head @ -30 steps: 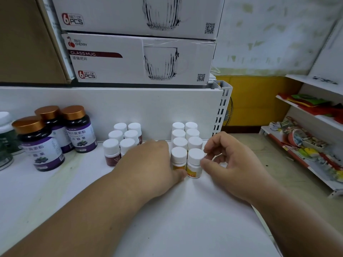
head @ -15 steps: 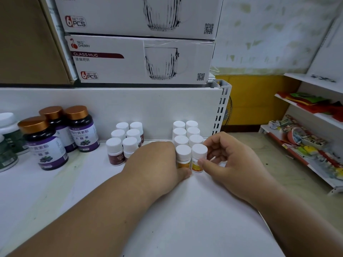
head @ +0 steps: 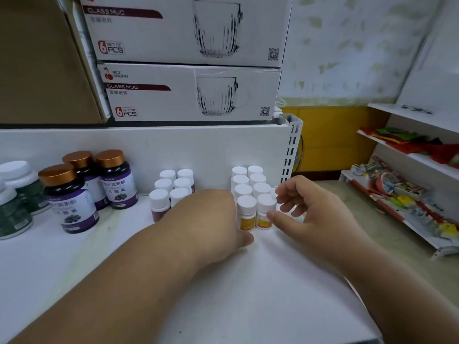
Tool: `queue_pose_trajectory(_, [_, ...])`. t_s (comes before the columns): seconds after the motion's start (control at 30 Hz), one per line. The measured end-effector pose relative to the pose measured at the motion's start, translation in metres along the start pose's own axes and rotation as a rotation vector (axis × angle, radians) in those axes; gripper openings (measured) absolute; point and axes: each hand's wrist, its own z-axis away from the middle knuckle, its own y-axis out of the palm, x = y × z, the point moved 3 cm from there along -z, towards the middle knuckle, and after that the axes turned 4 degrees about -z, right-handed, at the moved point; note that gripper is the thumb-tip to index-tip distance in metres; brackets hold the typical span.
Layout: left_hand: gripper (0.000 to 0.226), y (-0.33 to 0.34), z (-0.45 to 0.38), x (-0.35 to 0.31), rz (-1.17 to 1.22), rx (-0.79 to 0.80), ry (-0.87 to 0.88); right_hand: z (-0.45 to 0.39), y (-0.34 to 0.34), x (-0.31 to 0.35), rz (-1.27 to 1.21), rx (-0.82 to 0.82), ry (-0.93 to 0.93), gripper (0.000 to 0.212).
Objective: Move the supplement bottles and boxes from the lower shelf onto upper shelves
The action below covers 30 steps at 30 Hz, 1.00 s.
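You reached across a white shelf (head: 223, 306) beneath two stacked glass-mug boxes (head: 193, 93), with a second stocked rack (head: 409, 194) standing to your right. Your left hand (head: 213, 219) hid its own fingers against the front yellow-labelled bottle (head: 246, 213), so their grip could not be told. Your right hand (head: 313, 209) hovered beside the small white-capped bottles (head: 250, 184), fingers loosely apart, gold-capped bottles (head: 87, 184) standing farther left.

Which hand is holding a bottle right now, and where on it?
Neither clearly: right hand open, thumb at front-right bottle's side; left hand's fingers hidden.
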Motion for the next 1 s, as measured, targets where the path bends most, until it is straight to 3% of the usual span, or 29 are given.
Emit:
queue_pose_trajectory(0.23, [0.035,0.01,0.05,0.03,0.023,-0.021,0.025,0.018,-0.008,0.042,0.238,0.033,-0.021,0.025])
queue_pose_trajectory(0.6, [0.037,0.011,0.073,0.098,0.112,-0.073,-0.178,0.012,0.065,0.106,0.127,0.251,-0.093,0.026])
queue_pose_trajectory(0.87, [0.061,0.013,0.062,0.111,0.097,-0.054,-0.033,-0.004,0.114,0.101,0.212,0.322,0.07,0.034])
queue_pose_trajectory(1.0, [0.057,0.019,0.06,0.115,0.097,-0.131,0.02,0.001,0.12,0.095,0.264,0.321,0.07,0.041])
